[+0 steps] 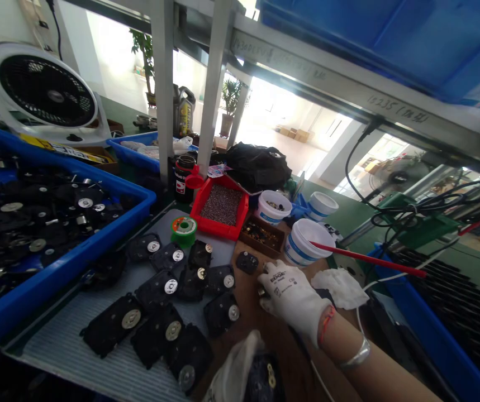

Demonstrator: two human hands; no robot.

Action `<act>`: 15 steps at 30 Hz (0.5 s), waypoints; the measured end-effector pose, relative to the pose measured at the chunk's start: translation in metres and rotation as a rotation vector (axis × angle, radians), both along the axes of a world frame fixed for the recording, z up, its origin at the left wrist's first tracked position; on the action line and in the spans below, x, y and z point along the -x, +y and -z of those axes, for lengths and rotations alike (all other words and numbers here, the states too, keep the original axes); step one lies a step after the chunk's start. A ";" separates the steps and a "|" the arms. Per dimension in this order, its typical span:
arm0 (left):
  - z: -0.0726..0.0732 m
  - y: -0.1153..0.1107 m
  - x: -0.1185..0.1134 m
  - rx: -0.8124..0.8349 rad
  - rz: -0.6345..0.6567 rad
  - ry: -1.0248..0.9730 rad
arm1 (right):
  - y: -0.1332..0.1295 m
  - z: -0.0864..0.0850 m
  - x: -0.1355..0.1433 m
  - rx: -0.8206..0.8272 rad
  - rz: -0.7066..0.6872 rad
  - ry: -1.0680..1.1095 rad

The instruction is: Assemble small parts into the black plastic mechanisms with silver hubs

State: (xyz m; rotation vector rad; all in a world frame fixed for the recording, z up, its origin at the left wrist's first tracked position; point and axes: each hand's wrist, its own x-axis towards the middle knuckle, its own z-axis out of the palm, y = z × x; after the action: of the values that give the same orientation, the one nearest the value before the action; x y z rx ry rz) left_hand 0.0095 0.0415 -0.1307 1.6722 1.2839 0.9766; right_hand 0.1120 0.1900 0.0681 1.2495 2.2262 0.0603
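At the bottom edge, my left hand, in a white glove and blurred, grips a black motor-like part with a brass-coloured piece on its face. My right hand, also in a white glove, is over the brown work board with its fingers curled. A small shiny metal piece shows at its fingertips. Just beyond them lies a small black flat part. Several black parts with round silver discs, such as this black disc part, lie on the grey ribbed mat to the left.
A blue bin of black parts stands left. Behind are a red tray of tiny pieces, a green solder spool, a brown box and white tubs. A red rod sticks out to the right, above a white cloth.
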 end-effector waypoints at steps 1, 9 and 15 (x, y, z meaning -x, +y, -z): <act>-0.002 -0.001 0.001 0.005 0.003 -0.011 | 0.001 -0.001 0.002 0.012 -0.010 -0.023; -0.038 -0.007 0.009 -0.007 0.008 -0.117 | 0.014 0.012 0.019 0.072 -0.071 -0.144; -0.059 -0.009 0.020 0.001 0.096 -0.221 | 0.013 -0.002 -0.007 0.002 0.029 0.148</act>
State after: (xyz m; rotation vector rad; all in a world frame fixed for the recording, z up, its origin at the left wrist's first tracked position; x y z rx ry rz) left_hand -0.0107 0.0326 -0.0714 1.5611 1.0498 1.0693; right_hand 0.1193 0.2034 0.0700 1.3227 2.3319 -0.0476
